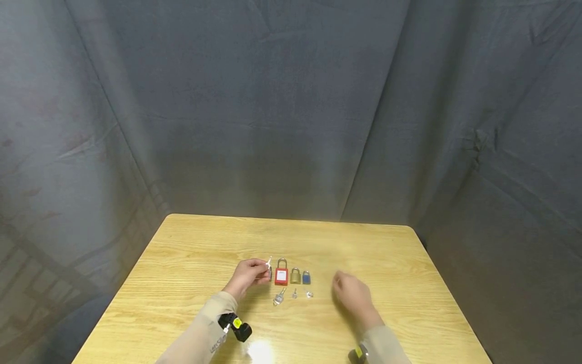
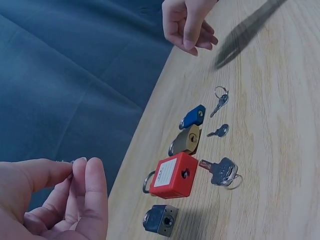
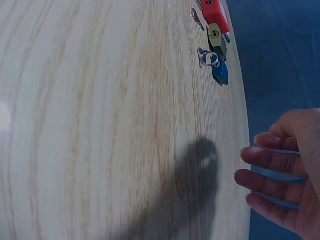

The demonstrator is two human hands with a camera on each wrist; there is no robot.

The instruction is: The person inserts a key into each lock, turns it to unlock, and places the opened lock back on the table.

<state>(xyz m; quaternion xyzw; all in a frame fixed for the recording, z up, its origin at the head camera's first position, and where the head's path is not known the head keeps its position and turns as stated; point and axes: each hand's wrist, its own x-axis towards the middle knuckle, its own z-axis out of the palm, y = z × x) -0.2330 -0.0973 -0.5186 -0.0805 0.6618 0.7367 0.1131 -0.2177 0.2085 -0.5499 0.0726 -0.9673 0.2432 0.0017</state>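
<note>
My left hand point(image 1: 249, 275) pinches a small silvery key point(image 1: 269, 262) between thumb and fingertips, above the left end of a row of padlocks. Most of the key is hidden in the left wrist view. Under that hand stands a dark grey padlock point(image 2: 160, 220). Rightward follow a red padlock point(image 1: 281, 276) with a white label, a brass padlock point(image 1: 295, 276) and a blue padlock point(image 1: 306, 277). On the near side lie a large key with a ring point(image 2: 223, 171), a small key point(image 2: 219, 131) and another ringed key point(image 2: 220, 102). My right hand point(image 1: 353, 296), blurred, hovers right of the row, fingers loosely bent and holding nothing.
The padlocks and keys lie on a light wooden table point(image 1: 200, 242). Grey-blue curtains point(image 1: 254, 126) hang behind it and at both sides. A black wrist camera point(image 1: 235, 326) sits on the left sleeve.
</note>
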